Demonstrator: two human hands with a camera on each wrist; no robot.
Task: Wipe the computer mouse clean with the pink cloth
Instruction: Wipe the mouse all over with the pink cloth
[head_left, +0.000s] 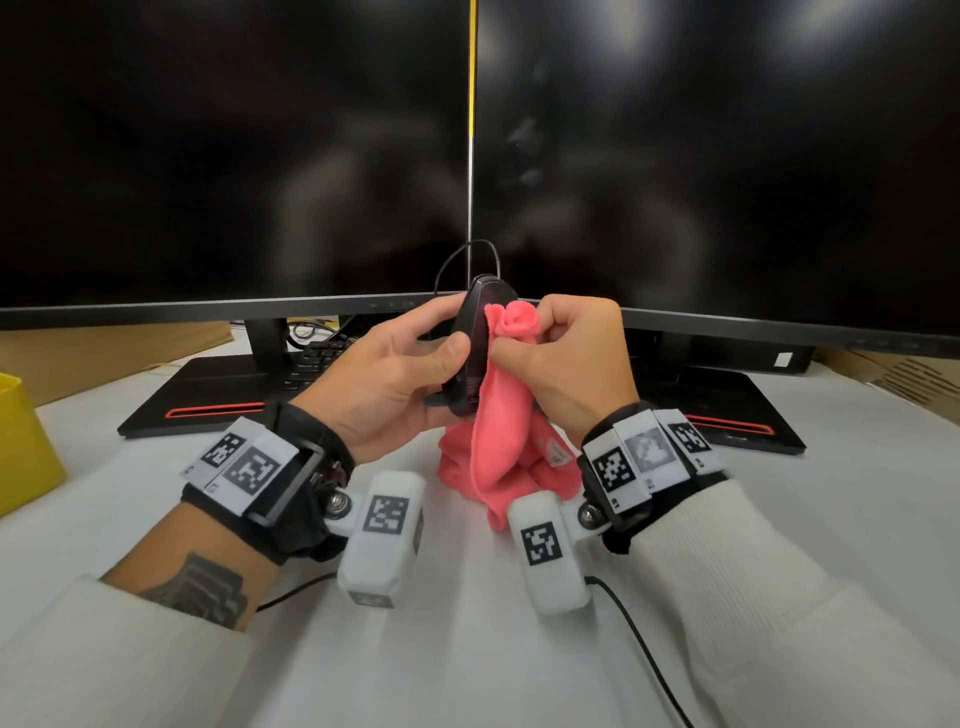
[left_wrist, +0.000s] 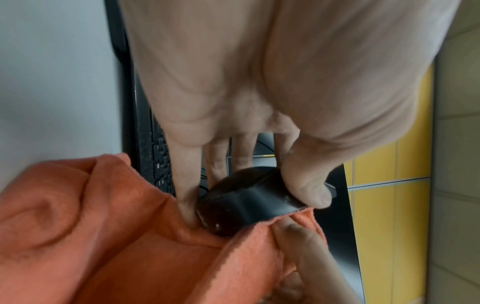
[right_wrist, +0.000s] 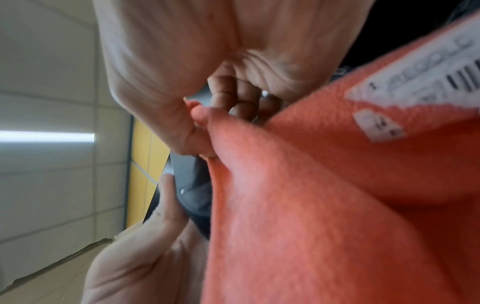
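Observation:
A black corded computer mouse (head_left: 470, 343) is held up on its side above the desk, its underside turned to the right. My left hand (head_left: 400, 364) grips it, thumb on the near edge and fingers behind. My right hand (head_left: 561, 353) pinches the pink cloth (head_left: 501, 415) and presses it against the mouse's underside; the rest of the cloth hangs down to the desk. The left wrist view shows the mouse (left_wrist: 249, 197) between thumb and fingers with the cloth (left_wrist: 130, 246) under it. The right wrist view shows the cloth (right_wrist: 324, 205) covering most of the mouse (right_wrist: 192, 185).
Two dark monitors (head_left: 234, 156) stand close behind the hands, their black bases (head_left: 208, 395) on the white desk. A black keyboard (head_left: 317, 358) lies between the bases. A yellow box (head_left: 21, 441) sits at the left edge. A black cable (head_left: 639, 649) runs across the near desk.

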